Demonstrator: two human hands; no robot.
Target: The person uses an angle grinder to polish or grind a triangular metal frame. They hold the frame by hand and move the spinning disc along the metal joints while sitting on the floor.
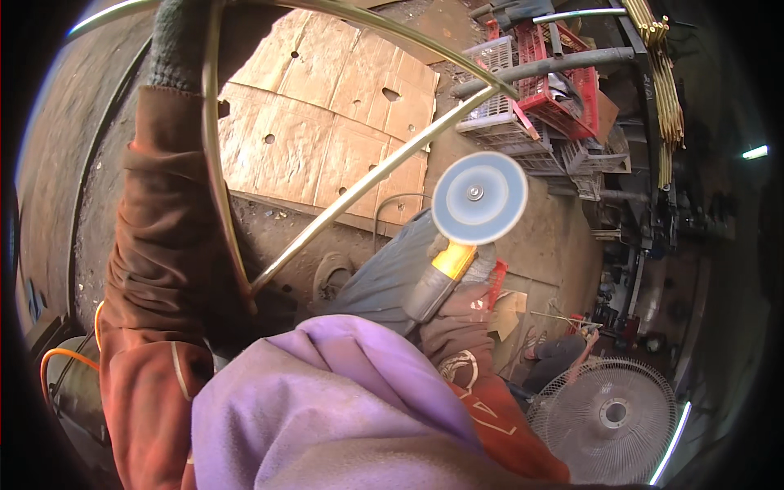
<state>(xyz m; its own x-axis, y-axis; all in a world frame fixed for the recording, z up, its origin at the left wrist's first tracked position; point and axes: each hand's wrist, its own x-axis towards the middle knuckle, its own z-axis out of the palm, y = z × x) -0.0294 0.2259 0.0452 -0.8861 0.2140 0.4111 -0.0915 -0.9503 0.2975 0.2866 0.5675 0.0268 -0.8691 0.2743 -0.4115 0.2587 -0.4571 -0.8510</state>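
At the upper left, my left hand [176, 49], in a grey knit glove, reaches out to a brass-coloured metal tube frame [351, 196] and appears to support it. The top edge cuts off its fingers. The frame is tilted, with one corner low by my lap and another pointing right. My right hand [480, 268], also gloved, is closed round an angle grinder [454, 261] with a yellow head and dark body. Its large blue-grey disc [478, 198] faces up, just right of the frame and apart from it. A purple cloth [327, 408] covers my front.
Flattened cardboard [327, 106] lies on the floor ahead. Red crates [563, 98] and grey crates [498, 126] stand at the upper right near a bundle of brass tubes [665, 90]. A round fan [604, 425] and another person's leg [559, 355] are at lower right. An orange hose [61, 353] curves at left.
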